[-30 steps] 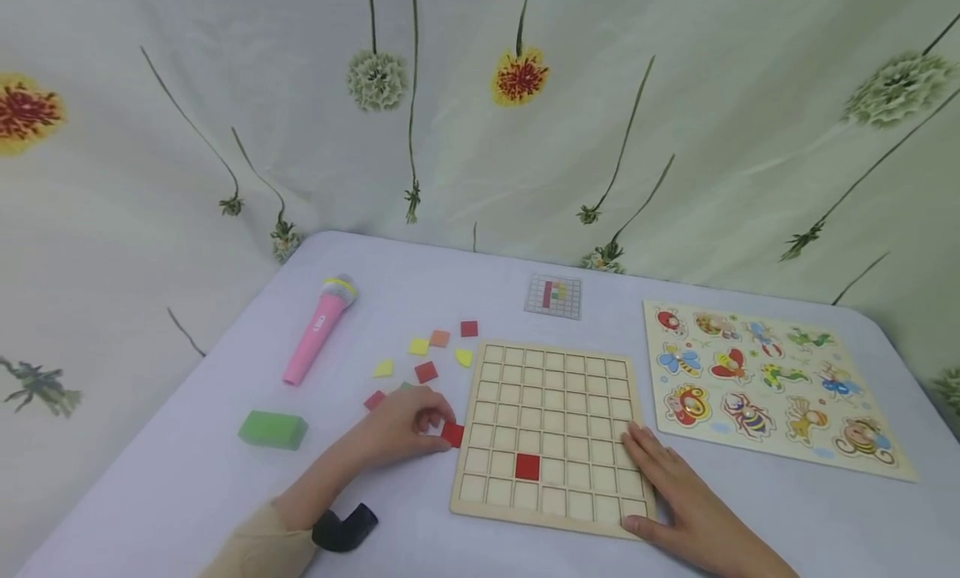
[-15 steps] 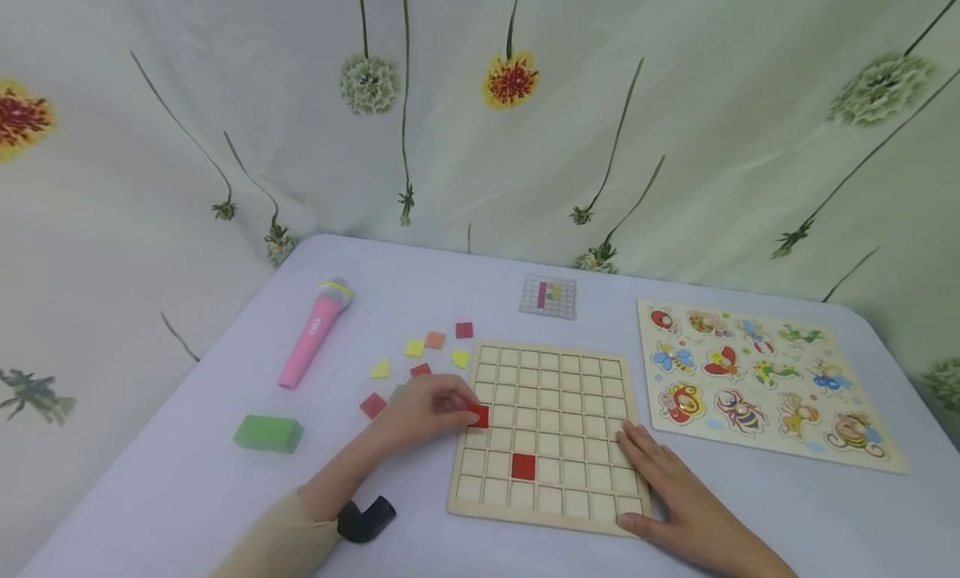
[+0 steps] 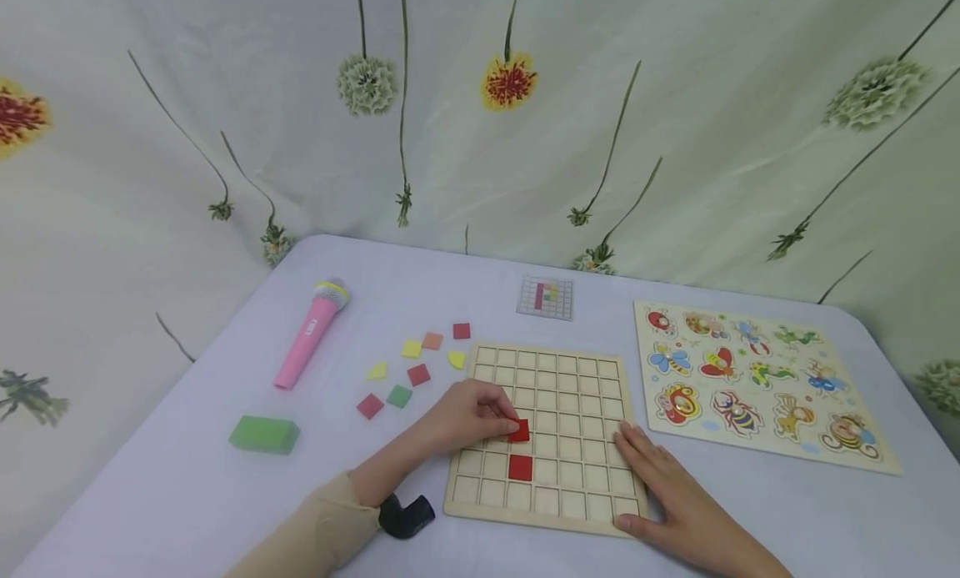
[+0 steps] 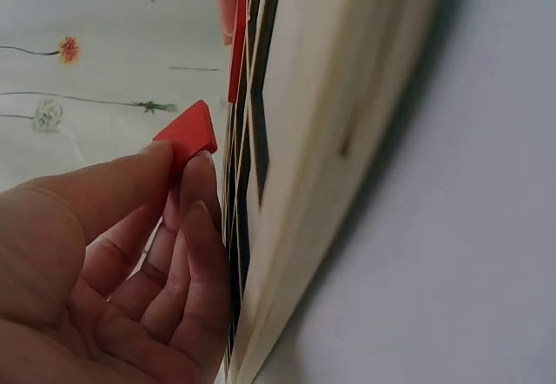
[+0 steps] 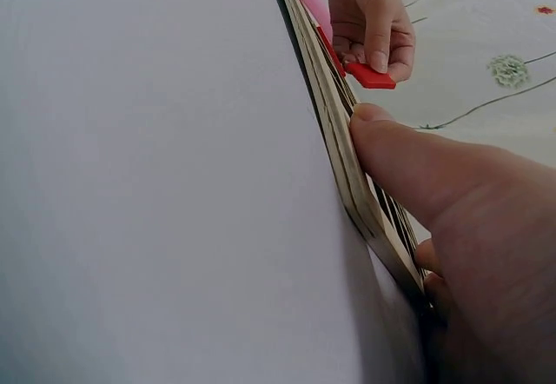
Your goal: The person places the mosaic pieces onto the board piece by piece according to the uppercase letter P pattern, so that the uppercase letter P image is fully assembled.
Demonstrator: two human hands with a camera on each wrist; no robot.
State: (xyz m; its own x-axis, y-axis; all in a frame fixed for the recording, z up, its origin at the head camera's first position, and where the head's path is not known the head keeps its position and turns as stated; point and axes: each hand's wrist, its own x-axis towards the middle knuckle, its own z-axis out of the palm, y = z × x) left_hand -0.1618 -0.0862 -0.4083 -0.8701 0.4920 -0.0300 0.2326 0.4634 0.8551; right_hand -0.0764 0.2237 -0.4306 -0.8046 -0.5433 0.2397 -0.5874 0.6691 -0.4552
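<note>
The person's left hand (image 3: 468, 415) reaches over the wooden grid board (image 3: 592, 378) and pinches a red square tile (image 3: 519, 430) between thumb and fingertips, holding it just above the cells near the middle of the board; in the left wrist view the same tile (image 4: 187, 132) sits tilted, one corner up, clear of the board's surface. A second red tile (image 3: 521, 467) already lies flat in a cell directly in front of the held one, towards the person. The right hand (image 3: 675, 499) lies with fingers spread and relaxed on the board's near right corner, the thumb pressed against the board's edge (image 5: 365, 193), as the right wrist view shows. The board rests on the pale bench (image 3: 180, 495). To the left of the board is a scatter of loose tiles (image 3: 408, 369): yellow, orange, red and green pieces, well apart from the hands. Further left lie a pink toy microphone (image 3: 307, 334) and a green block (image 3: 264, 434). Behind the board sits a small pattern card (image 3: 546, 298) with a coloured grid on it, and to the right a wooden insect peg puzzle (image 3: 753, 384) lies flat. A dark curved object (image 3: 406, 515) lies by the left sleeve (image 3: 315, 536). A flower-printed cloth (image 3: 480, 111) hangs behind the bench.
</note>
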